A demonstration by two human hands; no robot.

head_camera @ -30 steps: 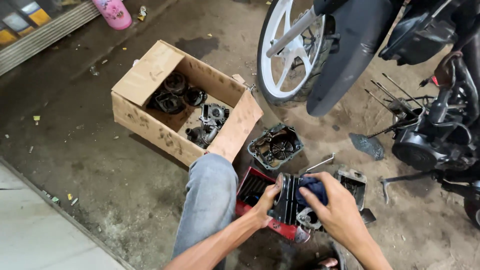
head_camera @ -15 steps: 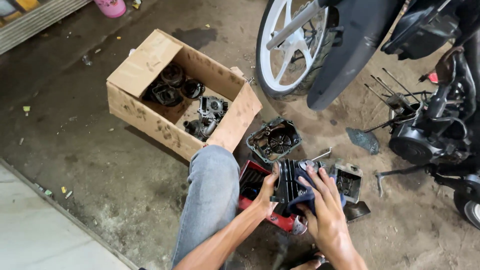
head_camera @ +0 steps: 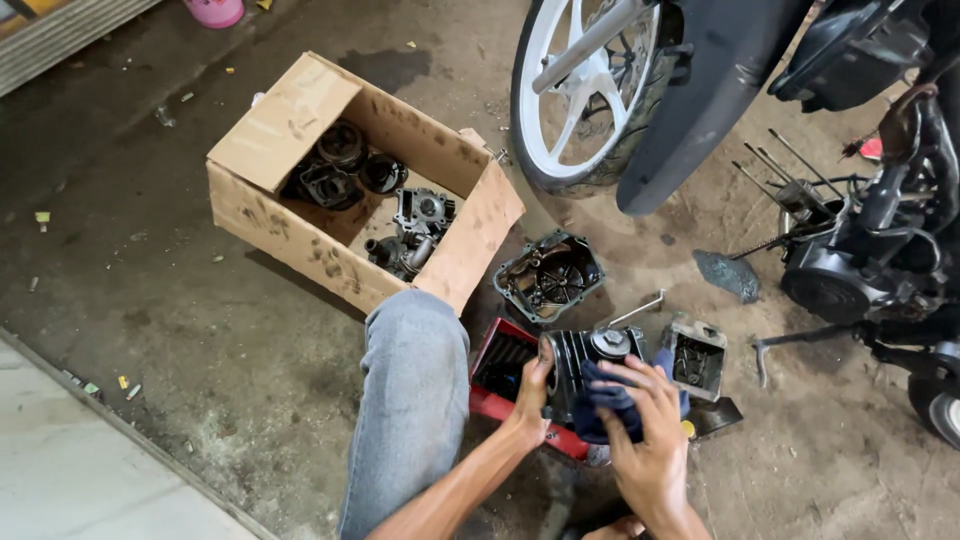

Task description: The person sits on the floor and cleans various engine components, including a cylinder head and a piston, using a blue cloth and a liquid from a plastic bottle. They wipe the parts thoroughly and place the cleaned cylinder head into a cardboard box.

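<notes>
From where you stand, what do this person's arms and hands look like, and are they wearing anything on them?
Both arms are bare to beyond the frame edge: no sleeves, gloves, watch or bracelets show. The left hand and right hand are bare too, with no rings visible on the fingers. The forearms are slender. The only clothing in view is faded blue-grey jeans over the bent knee.

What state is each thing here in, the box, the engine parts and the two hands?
Brown cardboard box: flaps open, metal parts inside.
Black finned engine cylinder: held over the red tray.
Dark blue rag: pressed against the cylinder.
Left hand: gripping the cylinder.
Right hand: holding the rag.
Grey engine cover: lying hollow side up.
</notes>
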